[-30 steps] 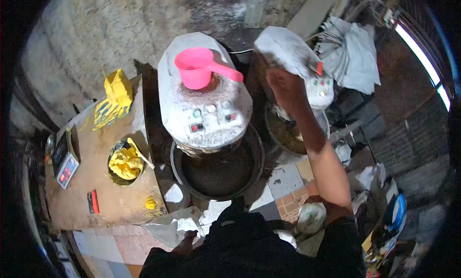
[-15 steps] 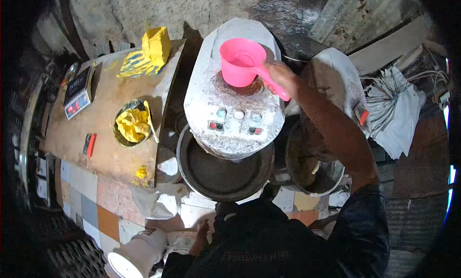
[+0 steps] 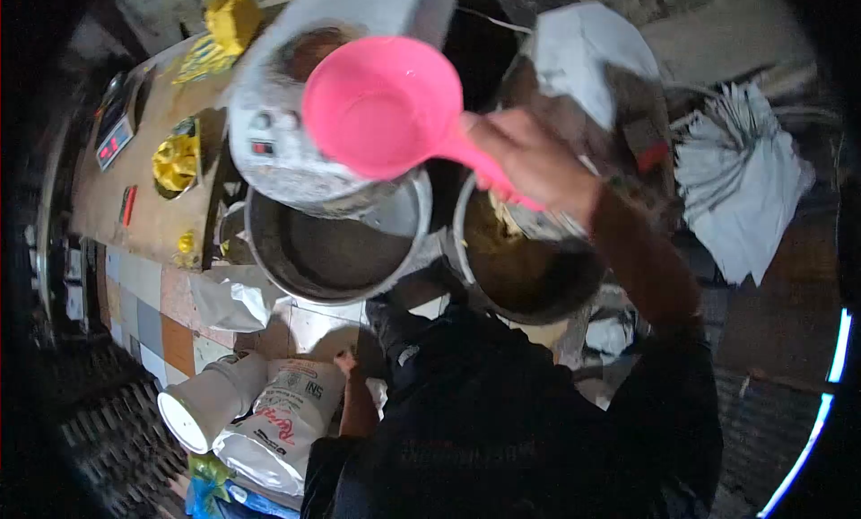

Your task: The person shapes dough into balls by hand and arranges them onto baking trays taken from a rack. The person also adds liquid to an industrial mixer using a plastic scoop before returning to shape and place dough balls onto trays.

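My right hand [image 3: 534, 160] is closed round the handle of a pink dipper [image 3: 386, 106]. The dipper is held up close to the camera, over the front of a white machine [image 3: 269, 133]. Whether any liquid is inside it I cannot make out. Under the machine's head sits a wide metal bowl [image 3: 260, 250]. Below my right forearm stands a second metal pot [image 3: 538, 308] with some pale stuff near its far edge. Low beside my body hangs my left hand [image 3: 347, 364], near a white printed sack [image 3: 291, 411]; its fingers are too small and blurred to read.
On the left, a wooden table [image 3: 117, 200] bears a digital scale [image 3: 115, 140], a bowl of yellow material [image 3: 177, 165] and a yellow packet [image 3: 231, 21]. A white bucket [image 3: 202, 398] leans at lower left. White sacking [image 3: 740, 178] hangs at right.
My right hand has brought the pink dipper off the machine's top, nearer to me. The view has turned right and down, so the printed sack now shows beside my left hand.
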### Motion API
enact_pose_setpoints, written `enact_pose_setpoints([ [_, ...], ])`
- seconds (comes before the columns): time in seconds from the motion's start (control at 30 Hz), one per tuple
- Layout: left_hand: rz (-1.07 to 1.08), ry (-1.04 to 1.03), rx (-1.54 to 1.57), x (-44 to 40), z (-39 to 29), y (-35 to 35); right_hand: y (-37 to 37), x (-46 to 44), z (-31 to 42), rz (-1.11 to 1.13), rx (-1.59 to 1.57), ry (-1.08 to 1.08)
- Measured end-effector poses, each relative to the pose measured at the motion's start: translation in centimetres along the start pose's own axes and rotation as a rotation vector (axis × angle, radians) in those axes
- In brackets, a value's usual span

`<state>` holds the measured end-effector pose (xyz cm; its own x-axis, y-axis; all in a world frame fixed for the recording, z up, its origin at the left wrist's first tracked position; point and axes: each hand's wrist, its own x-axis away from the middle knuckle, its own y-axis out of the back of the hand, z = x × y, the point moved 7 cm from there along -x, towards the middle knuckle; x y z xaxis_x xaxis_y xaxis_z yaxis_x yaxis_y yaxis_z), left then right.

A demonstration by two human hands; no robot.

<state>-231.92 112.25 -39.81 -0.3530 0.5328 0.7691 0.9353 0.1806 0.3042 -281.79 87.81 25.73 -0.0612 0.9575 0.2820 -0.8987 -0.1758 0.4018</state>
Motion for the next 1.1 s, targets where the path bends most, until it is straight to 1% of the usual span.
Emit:
enact_pose_setpoints([
  [0.03, -0.051, -0.07, 0.016, 1.8, 0.9, -1.4, -0.3, 1.7, -1.6, 0.02, 0.006, 0.025],
  [0.07, -0.102, -0.148, 0.038, 3.9, 1.0, -4.2, -0.6, 3.4, -3.4, 0.065, 0.046, 0.032],
  [0.1, -0.101, -0.155, 0.013, 4.9, 0.9, -5.7, -1.0, 5.1, -4.9, 0.05, 0.068, 0.003],
  [0.13, -0.075, -0.138, 0.003, 5.5, 0.8, -6.8, -1.1, 7.2, -5.6, 0.056, 0.049, 0.035],
  [0.2, -0.053, -0.127, -0.023, 8.3, -0.2, -9.2, -1.9, 10.2, -8.4, -0.056, 0.154, 0.207],
  [0.23, -0.012, -0.283, -0.071, 12.7, -3.7, -10.2, -2.5, 11.9, -10.1, -0.243, 0.08, 0.358],
  [0.27, 0.031, -0.439, -0.119, 15.7, -6.4, -10.7, -3.2, 13.2, -11.6, -0.233, 0.083, 0.324],
  [0.3, 0.093, -0.425, -0.099, 14.6, -5.5, -10.5, -3.8, 14.3, -12.9, -0.222, 0.086, 0.289],
  [0.33, 0.164, -0.388, -0.076, 10.7, -2.8, -9.9, -4.6, 15.2, -14.5, -0.231, 0.071, 0.287],
  [0.37, 0.216, -0.373, -0.061, 7.7, -0.8, -9.2, -5.1, 16.2, -15.9, -0.32, 0.069, 0.337],
  [0.4, 0.279, -0.343, -0.028, 6.4, 0.0, -8.9, -5.3, 17.3, -17.1, -0.409, 0.069, 0.385],
  [0.43, 0.201, -0.447, -0.188, 7.2, -0.6, -8.9, -5.5, 17.9, -18.2, -0.419, 0.06, 0.38],
  [0.5, -0.012, -0.621, -0.522, 12.1, -4.3, -9.7, -6.7, 19.2, -19.0, -0.397, 0.41, 0.491],
  [0.53, -0.013, -0.625, -0.528, 12.3, -5.0, -9.9, -6.6, 19.3, -20.2, -0.384, 0.313, 0.441],
  [0.6, 0.016, -0.194, -0.419, 11.7, -3.5, -9.6, -6.6, 19.6, -22.0, -0.367, 0.319, 0.4],
  [0.63, 0.013, -0.195, -0.42, 12.5, -4.0, -9.7, -6.6, 19.7, -23.1, -0.343, 0.327, 0.359],
  [0.67, 0.089, -0.243, -0.304, 13.8, -4.6, -10.4, -6.6, 20.0, -24.0, -0.342, 0.324, 0.36],
  [0.7, 0.164, -0.292, -0.185, 14.9, -5.5, -11.1, -6.7, 20.2, -24.6, -0.328, 0.453, 0.378],
  [0.73, 0.162, -0.292, -0.186, 15.4, -6.3, -11.4, -7.0, 20.4, -24.9, -0.313, 0.581, 0.394],
  [0.77, 0.115, -0.266, -0.328, 15.7, -6.6, -11.5, -6.5, 20.4, -24.6, -0.312, 0.58, 0.394],
  [0.8, 0.068, -0.237, -0.471, 16.0, -6.9, -11.6, -5.9, 19.8, -25.8, -0.21, 0.438, 0.166],
  [0.83, 0.068, -0.236, -0.471, 15.6, -6.1, -11.4, -5.8, 19.8, -27.4, -0.108, 0.294, -0.061],
  [0.87, 0.19, -0.286, -0.328, 15.3, -5.6, -11.9, -6.2, 20.0, -28.2, -0.107, 0.294, -0.061],
  [0.9, 0.311, -0.334, -0.184, 16.0, -5.9, -12.7, -6.2, 20.6, -28.1, -0.23, 0.419, 0.107],
  [0.93, 0.31, -0.333, -0.185, 16.4, -5.9, -12.9, -6.3, 21.4, -27.9, -0.354, 0.54, 0.276],
  [0.97, 0.33, -0.33, -0.197, 16.9, -5.9, -13.2, -6.6, 21.5, -29.0, -0.355, 0.54, 0.275],
  [1.03, 0.349, -0.327, -0.211, 16.6, -5.8, -13.4, -7.4, 20.8, -30.9, -0.185, 0.496, 0.128],
  [1.07, 0.247, -0.342, -0.404, 14.4, -4.5, -12.5, -7.3, 20.7, -30.8, -0.185, 0.494, 0.126],
  [1.1, 0.142, -0.353, -0.596, 13.5, -4.3, -11.8, -6.7, 20.6, -30.9, -0.241, 0.36, 0.07],
])
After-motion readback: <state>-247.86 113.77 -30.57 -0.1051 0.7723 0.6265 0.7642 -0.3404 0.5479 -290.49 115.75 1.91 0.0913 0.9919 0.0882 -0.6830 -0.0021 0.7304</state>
